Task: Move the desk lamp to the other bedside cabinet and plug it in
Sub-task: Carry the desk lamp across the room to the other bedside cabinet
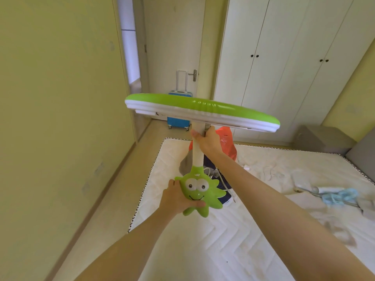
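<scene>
The desk lamp [203, 112] has a long green and white head, a white stem and a green cartoon-face base. I hold it in the air above the bare mattress [233, 230]. My left hand [178, 197] cups the green base from the left and below. Higher up, my right hand [209, 140] grips the white stem just under the head. A grey bedside cabinet [322, 138] stands at the far right beside the headboard. The lamp's cord and plug are hard to tell apart from the clutter behind the base.
A red bag [229, 142], dark clothes and cables lie on the mattress behind the lamp; a pale blue bundle [338, 196] lies at the right. A blue suitcase [178, 120] stands by the open door. White wardrobe doors [294, 57] fill the far wall. A floor strip runs along the left wall.
</scene>
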Available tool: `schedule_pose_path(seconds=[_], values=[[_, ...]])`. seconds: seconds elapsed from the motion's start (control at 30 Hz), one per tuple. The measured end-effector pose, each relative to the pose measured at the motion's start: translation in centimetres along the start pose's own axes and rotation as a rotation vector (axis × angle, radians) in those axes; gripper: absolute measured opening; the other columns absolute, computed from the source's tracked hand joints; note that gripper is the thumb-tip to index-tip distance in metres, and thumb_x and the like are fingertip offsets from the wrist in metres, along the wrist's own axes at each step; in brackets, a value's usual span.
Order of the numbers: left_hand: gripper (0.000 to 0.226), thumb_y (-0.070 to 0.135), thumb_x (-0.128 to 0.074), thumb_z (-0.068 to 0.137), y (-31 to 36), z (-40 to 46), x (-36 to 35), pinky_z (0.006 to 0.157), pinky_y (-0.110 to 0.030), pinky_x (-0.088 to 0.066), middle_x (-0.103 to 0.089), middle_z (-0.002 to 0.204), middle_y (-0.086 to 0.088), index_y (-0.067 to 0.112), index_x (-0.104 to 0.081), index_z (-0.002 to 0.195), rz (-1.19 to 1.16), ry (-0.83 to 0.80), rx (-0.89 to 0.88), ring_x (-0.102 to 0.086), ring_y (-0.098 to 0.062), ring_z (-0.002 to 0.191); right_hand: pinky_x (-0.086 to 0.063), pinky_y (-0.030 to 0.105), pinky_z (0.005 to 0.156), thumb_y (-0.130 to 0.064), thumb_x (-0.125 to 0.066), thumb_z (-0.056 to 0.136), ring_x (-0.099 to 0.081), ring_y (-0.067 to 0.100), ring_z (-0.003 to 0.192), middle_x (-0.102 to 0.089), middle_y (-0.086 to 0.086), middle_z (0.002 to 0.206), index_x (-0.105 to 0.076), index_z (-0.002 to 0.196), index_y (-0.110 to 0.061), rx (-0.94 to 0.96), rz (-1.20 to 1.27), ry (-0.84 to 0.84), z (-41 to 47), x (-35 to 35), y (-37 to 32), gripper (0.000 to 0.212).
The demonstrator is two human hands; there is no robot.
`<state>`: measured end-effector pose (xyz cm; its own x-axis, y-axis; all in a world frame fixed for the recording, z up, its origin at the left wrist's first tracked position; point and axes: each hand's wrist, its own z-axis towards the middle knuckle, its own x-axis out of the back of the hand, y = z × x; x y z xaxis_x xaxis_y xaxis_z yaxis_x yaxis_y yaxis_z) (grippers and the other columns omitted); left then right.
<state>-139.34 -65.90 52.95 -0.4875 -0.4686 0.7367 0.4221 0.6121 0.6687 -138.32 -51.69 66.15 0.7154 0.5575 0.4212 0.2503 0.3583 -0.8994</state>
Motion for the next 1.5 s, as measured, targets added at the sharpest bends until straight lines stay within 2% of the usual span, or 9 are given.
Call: schedule_pose_path(seconds=[0.23, 0.33, 0.43, 0.63, 0.9, 1.03, 1.23, 1.37, 1.5], values=[[0.128, 0.077, -0.074, 0.021, -9.8, 4.7, 9.2, 0.1, -0.041, -0.045, -0.05, 0.121, -0.002, 0.013, -0.044, 0.127, -0.067, -0.074, -0.053, -0.053, -0.022, 0.116, -0.045, 0.039, 0.076, -0.041, -0.064, 0.087, -0.054, 0.024, 0.091, -0.055, 0.009, 0.098, -0.045, 0.114, 0.004, -0.023, -0.008, 0.098, 1.9, -11.8, -4.2, 0.055], [0.123, 0.074, -0.078, 0.022, -14.1, 6.5, 13.0, 0.098, -0.039, -0.048, -0.054, 0.122, 0.001, 0.016, -0.047, 0.126, -0.109, -0.126, -0.061, -0.056, -0.018, 0.115, -0.046, 0.039, 0.075, -0.044, -0.065, 0.085, -0.055, 0.025, 0.089, -0.058, 0.011, 0.099, -0.046, 0.109, 0.0, -0.053, -0.007, 0.122, 2.9, -17.2, -6.2, 0.054], [0.114, 0.073, -0.08, 0.029, -17.7, 8.2, 16.0, 0.093, -0.028, -0.046, -0.052, 0.117, 0.008, 0.022, -0.048, 0.126, -0.09, -0.132, -0.075, -0.054, -0.011, 0.11, -0.049, 0.042, 0.085, -0.043, -0.066, 0.084, -0.06, 0.032, 0.105, -0.062, 0.018, 0.118, -0.045, 0.119, 0.002, -0.056, -0.004, 0.123, 4.1, -21.9, -7.8, 0.06], [0.106, 0.067, -0.085, 0.042, -21.9, 13.4, 19.7, 0.083, -0.021, -0.036, -0.042, 0.107, 0.013, 0.021, -0.045, 0.129, -0.028, -0.083, -0.091, -0.048, -0.01, 0.113, -0.043, 0.034, 0.076, -0.042, -0.065, 0.086, -0.06, 0.033, 0.104, -0.062, 0.019, 0.118, -0.045, 0.116, 0.002, -0.062, -0.023, 0.083, 7.8, -28.4, -10.0, 0.057], [0.103, 0.07, -0.083, 0.043, -23.8, 24.5, 22.0, 0.085, -0.026, -0.042, -0.036, 0.097, 0.016, 0.021, -0.047, 0.126, -0.019, -0.117, -0.139, -0.052, -0.015, 0.114, -0.049, 0.047, 0.092, -0.043, -0.066, 0.085, -0.059, 0.036, 0.109, -0.06, 0.02, 0.121, -0.045, 0.117, 0.003, -0.068, -0.028, 0.145, 17.7, -33.2, -10.2, 0.059], [0.1, 0.069, -0.084, 0.043, -24.0, 32.0, 23.5, 0.08, -0.024, -0.042, -0.042, 0.101, 0.012, 0.019, -0.05, 0.123, -0.014, -0.112, -0.153, -0.053, -0.011, 0.097, -0.05, 0.043, 0.088, -0.045, -0.065, 0.085, -0.06, 0.034, 0.106, -0.061, 0.018, 0.119, -0.046, 0.117, 0.002, -0.081, -0.016, 0.159, 25.1, -35.2, -9.7, 0.059], [0.101, 0.071, -0.082, 0.037, -22.2, 45.2, 26.1, 0.084, -0.03, -0.051, -0.047, 0.109, 0.007, 0.02, -0.051, 0.119, -0.01, -0.107, -0.159, -0.058, -0.015, 0.098, -0.05, 0.046, 0.09, -0.044, -0.064, 0.086, -0.06, 0.035, 0.107, -0.06, 0.018, 0.12, -0.044, 0.119, 0.002, -0.097, 0.003, 0.187, 38.0, -36.9, -10.6, 0.06], [0.101, 0.074, -0.079, 0.035, -20.5, 53.4, 26.9, 0.08, -0.026, -0.047, -0.047, 0.109, 0.009, 0.023, -0.051, 0.117, 0.001, -0.139, -0.179, -0.058, -0.015, 0.098, -0.048, 0.038, 0.077, -0.045, -0.063, 0.086, -0.057, 0.027, 0.092, -0.058, 0.01, 0.104, -0.044, 0.116, 0.001, -0.103, -0.003, 0.204, 45.9, -37.2, -10.6, 0.057], [0.108, 0.079, -0.076, 0.034, -18.9, 61.9, 26.4, 0.079, -0.024, -0.043, -0.045, 0.108, 0.011, 0.023, -0.049, 0.122, 0.01, -0.174, -0.222, -0.057, -0.014, 0.1, -0.051, 0.045, 0.088, -0.044, -0.064, 0.086, -0.06, 0.03, 0.102, -0.061, 0.015, 0.117, -0.044, 0.119, 0.001, -0.123, -0.003, 0.245, 53.8, -37.2, -9.6, 0.059]])
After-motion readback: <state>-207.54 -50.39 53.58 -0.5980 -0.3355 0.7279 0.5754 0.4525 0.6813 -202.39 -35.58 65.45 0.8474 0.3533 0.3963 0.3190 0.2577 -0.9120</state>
